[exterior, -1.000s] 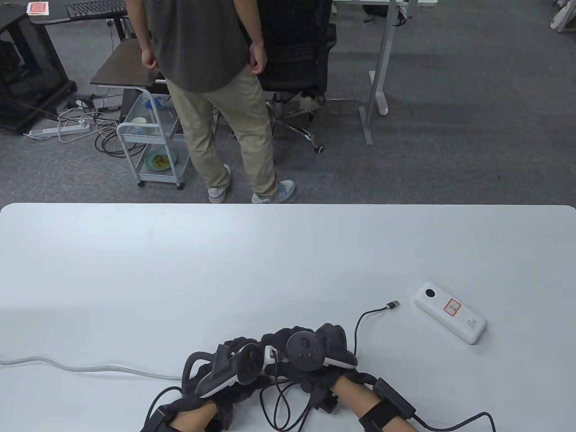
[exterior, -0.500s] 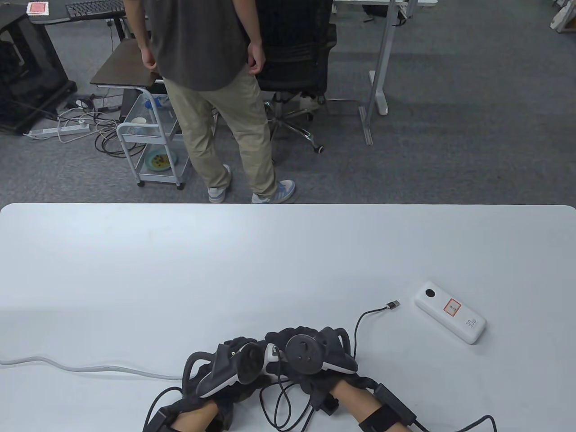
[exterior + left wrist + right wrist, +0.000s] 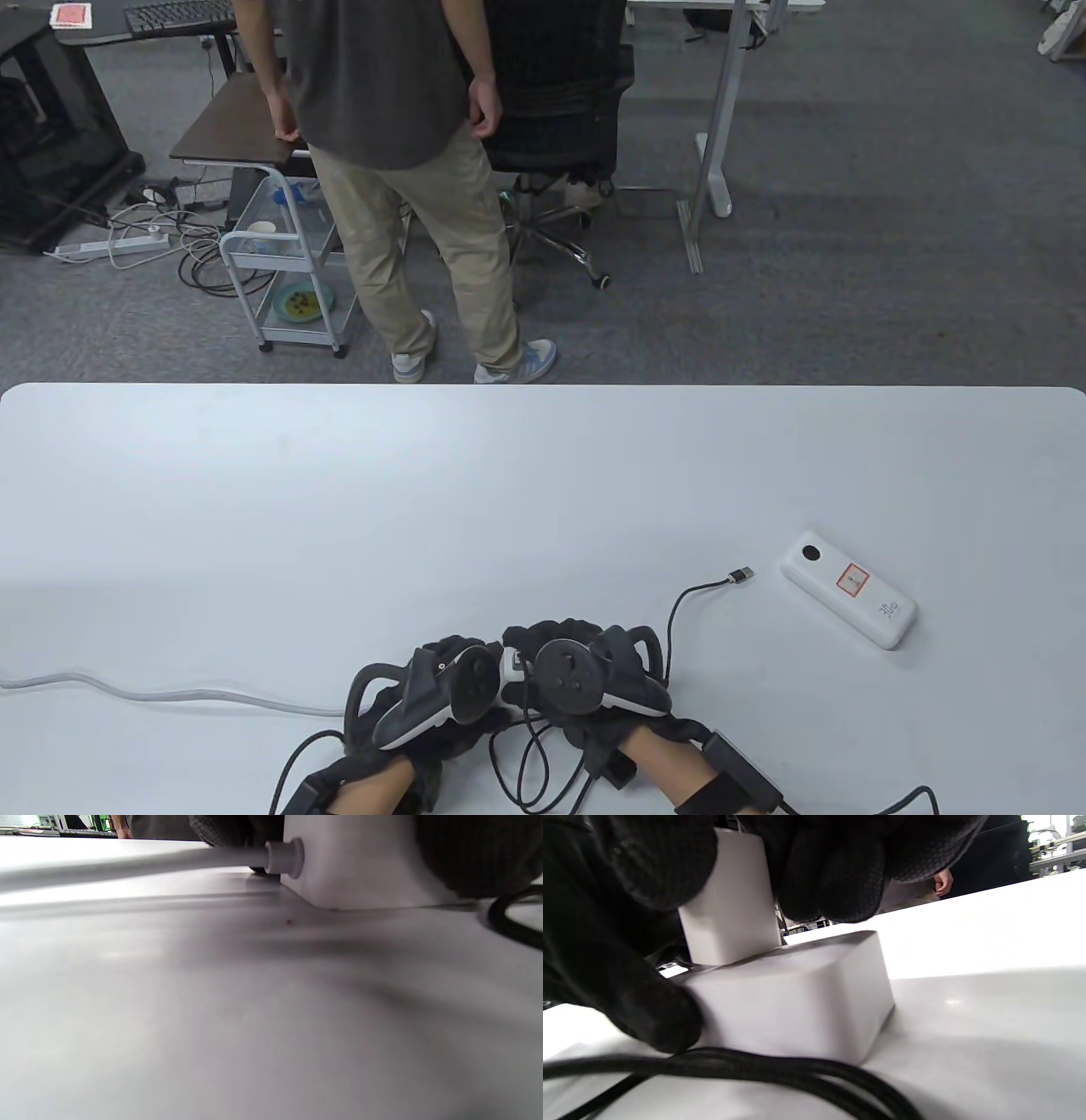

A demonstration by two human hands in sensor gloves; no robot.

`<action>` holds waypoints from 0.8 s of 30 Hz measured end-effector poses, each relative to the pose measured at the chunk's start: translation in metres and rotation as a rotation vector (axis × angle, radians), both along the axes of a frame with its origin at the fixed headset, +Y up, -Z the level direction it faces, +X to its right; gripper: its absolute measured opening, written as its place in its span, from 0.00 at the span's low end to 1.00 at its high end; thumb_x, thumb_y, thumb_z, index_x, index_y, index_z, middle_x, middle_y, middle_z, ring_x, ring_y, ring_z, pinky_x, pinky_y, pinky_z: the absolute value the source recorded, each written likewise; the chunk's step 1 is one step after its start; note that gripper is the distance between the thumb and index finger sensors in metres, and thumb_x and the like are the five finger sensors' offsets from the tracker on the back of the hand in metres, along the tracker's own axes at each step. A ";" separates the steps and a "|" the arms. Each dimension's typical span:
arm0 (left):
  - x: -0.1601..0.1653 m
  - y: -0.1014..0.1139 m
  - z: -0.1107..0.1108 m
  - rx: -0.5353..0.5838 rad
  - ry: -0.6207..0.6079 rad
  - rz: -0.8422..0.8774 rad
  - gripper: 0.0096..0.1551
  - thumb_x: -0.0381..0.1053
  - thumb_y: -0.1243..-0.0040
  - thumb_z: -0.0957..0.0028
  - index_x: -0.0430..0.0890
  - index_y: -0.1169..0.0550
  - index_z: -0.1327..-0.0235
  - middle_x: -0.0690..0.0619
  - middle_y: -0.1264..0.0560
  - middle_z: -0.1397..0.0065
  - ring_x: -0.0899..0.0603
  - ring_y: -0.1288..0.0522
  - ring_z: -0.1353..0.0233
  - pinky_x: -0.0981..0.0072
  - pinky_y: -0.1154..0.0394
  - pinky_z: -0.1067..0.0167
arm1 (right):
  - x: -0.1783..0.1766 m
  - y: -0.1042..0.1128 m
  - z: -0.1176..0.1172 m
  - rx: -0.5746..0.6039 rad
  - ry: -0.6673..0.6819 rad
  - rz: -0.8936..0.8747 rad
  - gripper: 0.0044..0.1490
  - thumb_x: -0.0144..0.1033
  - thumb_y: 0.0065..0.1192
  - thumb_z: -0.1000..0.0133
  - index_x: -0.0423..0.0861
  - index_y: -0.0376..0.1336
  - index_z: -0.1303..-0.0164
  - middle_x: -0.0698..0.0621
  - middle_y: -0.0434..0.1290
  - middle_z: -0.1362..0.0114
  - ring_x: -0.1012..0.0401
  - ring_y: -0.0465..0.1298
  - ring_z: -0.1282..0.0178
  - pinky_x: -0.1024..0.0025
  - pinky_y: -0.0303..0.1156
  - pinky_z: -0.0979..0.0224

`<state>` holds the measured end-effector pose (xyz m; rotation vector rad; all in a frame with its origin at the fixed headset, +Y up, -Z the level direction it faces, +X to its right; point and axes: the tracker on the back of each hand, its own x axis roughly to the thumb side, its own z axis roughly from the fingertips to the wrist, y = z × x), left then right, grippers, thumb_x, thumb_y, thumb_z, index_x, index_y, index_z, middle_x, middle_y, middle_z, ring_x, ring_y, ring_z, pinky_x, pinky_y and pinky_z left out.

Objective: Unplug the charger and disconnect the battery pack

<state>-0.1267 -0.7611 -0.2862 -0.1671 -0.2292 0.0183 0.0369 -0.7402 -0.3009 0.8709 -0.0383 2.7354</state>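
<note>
Your right hand [image 3: 585, 671] has drifted a little toward 9 o'clock since a second ago and now sits tight against your left hand [image 3: 441, 692] at the 6 o'clock edge of the white tabletop [image 3: 339, 509]. In the right wrist view your gloved fingers [image 3: 831, 870] wrap the upright white rectangular charger [image 3: 729, 908], which is still seated in the white block-shaped power strip [image 3: 797, 1001] beneath it, thumb low against the strip's side. Your left hand rests on the strip; how its fingers lie I cannot tell. The strip's pale grey cord [image 3: 170, 694] runs off toward 9 o'clock. The white slab-shaped battery pack [image 3: 851, 589] lies unmoved at 3 o'clock, apart from the free metal plug [image 3: 741, 575] of the thin black cable [image 3: 679, 607], just beside it.
</note>
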 end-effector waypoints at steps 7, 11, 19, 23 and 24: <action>0.001 0.001 0.001 0.013 -0.012 -0.013 0.48 0.76 0.32 0.63 0.67 0.29 0.24 0.64 0.26 0.20 0.49 0.25 0.17 0.58 0.32 0.17 | -0.005 0.002 0.005 0.022 -0.017 0.091 0.44 0.59 0.56 0.51 0.50 0.61 0.25 0.49 0.72 0.27 0.52 0.75 0.34 0.46 0.66 0.28; 0.003 0.002 0.002 0.008 -0.006 -0.033 0.48 0.75 0.32 0.63 0.68 0.29 0.23 0.64 0.27 0.19 0.49 0.25 0.17 0.58 0.31 0.18 | -0.005 0.001 0.011 0.027 -0.034 0.081 0.44 0.59 0.57 0.51 0.49 0.61 0.26 0.48 0.72 0.28 0.52 0.75 0.34 0.47 0.66 0.28; 0.006 0.002 0.001 -0.003 -0.003 -0.048 0.47 0.75 0.32 0.63 0.68 0.29 0.24 0.65 0.27 0.19 0.49 0.25 0.17 0.59 0.31 0.18 | -0.005 -0.002 0.016 0.049 -0.045 0.027 0.44 0.57 0.57 0.49 0.49 0.57 0.23 0.49 0.69 0.25 0.54 0.75 0.32 0.50 0.67 0.28; 0.005 0.002 0.001 -0.006 -0.004 -0.037 0.47 0.75 0.32 0.63 0.68 0.30 0.24 0.65 0.27 0.19 0.49 0.25 0.17 0.58 0.32 0.17 | -0.013 0.000 0.018 0.067 -0.076 0.048 0.44 0.55 0.55 0.50 0.48 0.57 0.23 0.48 0.69 0.25 0.53 0.75 0.32 0.49 0.68 0.28; 0.004 0.002 0.000 -0.008 -0.004 -0.035 0.47 0.75 0.32 0.63 0.68 0.30 0.24 0.65 0.27 0.19 0.49 0.25 0.17 0.58 0.32 0.17 | -0.012 0.000 0.016 0.039 -0.077 0.032 0.44 0.55 0.56 0.50 0.49 0.57 0.23 0.48 0.69 0.25 0.53 0.75 0.32 0.50 0.68 0.28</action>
